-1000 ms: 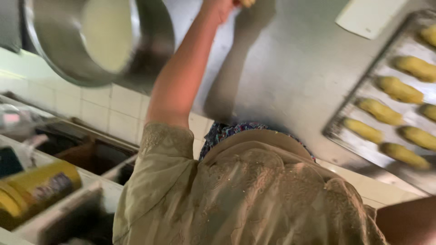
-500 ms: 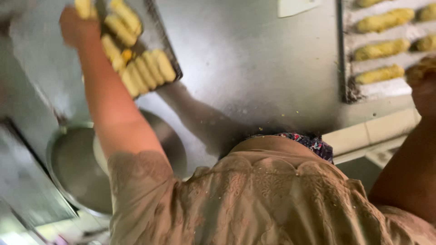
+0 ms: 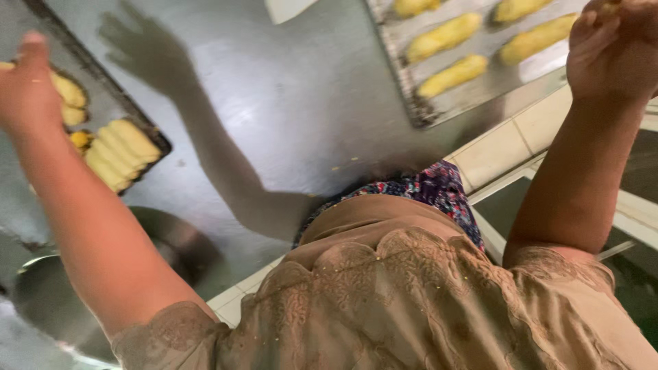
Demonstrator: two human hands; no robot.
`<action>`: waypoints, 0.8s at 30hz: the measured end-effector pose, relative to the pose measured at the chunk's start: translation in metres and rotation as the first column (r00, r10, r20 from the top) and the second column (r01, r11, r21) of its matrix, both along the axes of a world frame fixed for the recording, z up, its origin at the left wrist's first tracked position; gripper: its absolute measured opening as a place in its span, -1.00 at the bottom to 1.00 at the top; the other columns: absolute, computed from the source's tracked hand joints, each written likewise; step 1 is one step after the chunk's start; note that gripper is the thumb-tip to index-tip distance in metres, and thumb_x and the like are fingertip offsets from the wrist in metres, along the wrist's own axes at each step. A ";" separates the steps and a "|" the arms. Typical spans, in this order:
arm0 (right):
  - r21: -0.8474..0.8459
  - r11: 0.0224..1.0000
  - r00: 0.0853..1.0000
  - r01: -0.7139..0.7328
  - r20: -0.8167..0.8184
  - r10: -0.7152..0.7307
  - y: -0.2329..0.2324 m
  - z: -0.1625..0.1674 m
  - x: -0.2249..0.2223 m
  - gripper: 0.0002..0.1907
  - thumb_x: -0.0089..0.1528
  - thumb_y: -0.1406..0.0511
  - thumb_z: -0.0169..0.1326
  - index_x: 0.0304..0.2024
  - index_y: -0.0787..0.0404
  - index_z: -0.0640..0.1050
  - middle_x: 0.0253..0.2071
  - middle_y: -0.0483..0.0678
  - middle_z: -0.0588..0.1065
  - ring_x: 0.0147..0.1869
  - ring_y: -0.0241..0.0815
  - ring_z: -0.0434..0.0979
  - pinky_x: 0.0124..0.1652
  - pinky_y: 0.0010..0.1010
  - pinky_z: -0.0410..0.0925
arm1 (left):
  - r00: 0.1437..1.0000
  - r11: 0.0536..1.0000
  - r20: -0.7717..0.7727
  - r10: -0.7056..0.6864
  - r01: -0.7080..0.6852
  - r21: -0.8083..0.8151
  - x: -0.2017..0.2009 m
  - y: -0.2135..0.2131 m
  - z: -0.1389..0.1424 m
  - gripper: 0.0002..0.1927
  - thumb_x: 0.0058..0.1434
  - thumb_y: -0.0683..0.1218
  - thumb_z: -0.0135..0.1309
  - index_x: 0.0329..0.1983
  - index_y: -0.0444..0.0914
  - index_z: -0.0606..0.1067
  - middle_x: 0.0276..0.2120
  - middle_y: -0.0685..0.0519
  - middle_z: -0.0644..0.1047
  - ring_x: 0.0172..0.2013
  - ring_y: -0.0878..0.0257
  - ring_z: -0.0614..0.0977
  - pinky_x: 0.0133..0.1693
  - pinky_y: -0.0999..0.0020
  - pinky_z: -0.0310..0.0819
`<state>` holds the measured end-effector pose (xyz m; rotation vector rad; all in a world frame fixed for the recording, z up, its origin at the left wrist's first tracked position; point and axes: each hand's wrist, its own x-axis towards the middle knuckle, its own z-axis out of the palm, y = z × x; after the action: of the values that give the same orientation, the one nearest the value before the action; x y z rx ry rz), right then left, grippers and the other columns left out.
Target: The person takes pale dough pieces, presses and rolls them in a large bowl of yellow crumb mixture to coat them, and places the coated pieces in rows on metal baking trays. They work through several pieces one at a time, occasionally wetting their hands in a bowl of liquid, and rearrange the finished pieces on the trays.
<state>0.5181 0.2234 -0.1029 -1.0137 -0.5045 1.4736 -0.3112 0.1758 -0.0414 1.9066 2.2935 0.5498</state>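
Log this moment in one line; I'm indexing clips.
left hand: raised over dark tray of dough rolls | right hand: above metal tray

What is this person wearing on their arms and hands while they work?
Both hands, left and right, are bare, with no gloves. The forearms are bare too. Short tan sleeves with lace-like embroidered edging end above the elbows, part of a tan top.

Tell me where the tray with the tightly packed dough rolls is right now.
In the head view, the tray of packed dough rolls sits at the left on the steel table, just beside the left hand and above the round metal bowl.
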 end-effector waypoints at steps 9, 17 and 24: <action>0.009 0.989 0.988 -0.146 -0.045 0.147 0.072 0.008 0.105 -0.50 0.47 0.08 -0.34 0.03 0.25 0.52 -0.10 0.07 0.56 -0.09 -0.03 0.63 -0.01 -0.18 0.48 | 0.862 0.939 0.376 -0.341 0.291 0.184 0.329 0.037 -0.019 -0.54 0.26 -0.23 0.39 0.21 -0.29 0.53 0.21 -0.09 0.50 0.28 -0.03 0.52 0.37 0.12 0.37; 0.020 0.999 0.994 -0.048 0.101 0.046 0.108 0.041 0.072 -0.92 0.50 0.45 -0.02 0.03 0.37 0.46 -0.15 0.22 0.58 -0.24 0.02 0.65 -0.14 -0.08 0.56 | 0.679 0.861 0.544 -0.493 0.470 0.194 0.551 0.121 -0.043 -0.57 0.29 0.00 0.27 0.20 -0.15 0.52 0.08 -0.05 0.59 0.04 -0.03 0.62 0.05 0.13 0.53; -0.043 0.943 0.944 -0.331 -0.025 0.330 0.106 0.032 0.079 -0.77 0.43 0.70 -0.11 0.01 0.39 0.43 -0.12 0.22 0.56 -0.10 -0.04 0.63 0.01 -0.09 0.59 | 0.833 0.854 0.190 -0.519 0.507 0.111 0.656 0.179 -0.072 -0.58 0.09 0.08 0.28 -0.06 -0.21 0.53 -0.25 -0.08 0.60 -0.24 -0.07 0.64 -0.30 -0.03 0.49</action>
<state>0.5976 0.3299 -0.0708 -0.9849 -0.6542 1.7977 0.3448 0.3552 -0.1131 2.2388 1.5487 0.7044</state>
